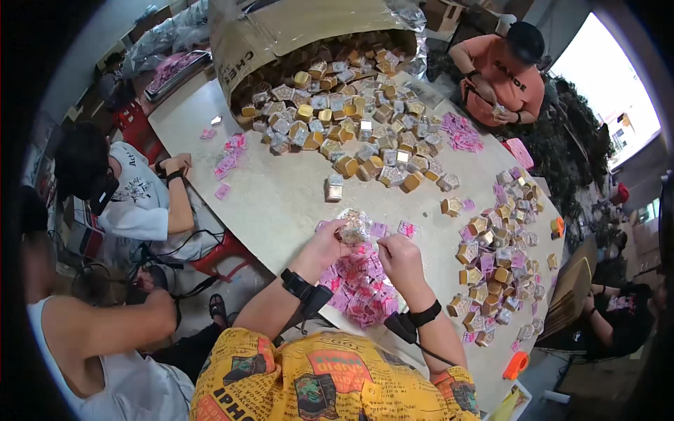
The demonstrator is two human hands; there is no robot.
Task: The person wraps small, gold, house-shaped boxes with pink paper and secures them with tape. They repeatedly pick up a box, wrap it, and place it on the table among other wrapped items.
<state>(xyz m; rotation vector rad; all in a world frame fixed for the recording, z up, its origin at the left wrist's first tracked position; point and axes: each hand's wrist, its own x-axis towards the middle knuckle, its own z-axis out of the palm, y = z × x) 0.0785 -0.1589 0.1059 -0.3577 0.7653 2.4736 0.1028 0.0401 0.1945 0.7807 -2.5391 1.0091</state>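
Note:
My left hand is closed around a small faceted box with a clear, glittery surface, holding it above the table. Close by on its right, my right hand has its fingers curled into a pinch; whatever may be in them is too small to make out. Beneath both hands spreads a pile of small pink printed tags, and one loose pink tag lies just beyond my right hand. A single gold-and-clear box stands apart, farther up the table.
A large carton on its side spills a heap of gold-and-clear boxes at the far side. Another group mixed with pink tags lies right. An orange tape dispenser sits at the right edge. Several people are around the table.

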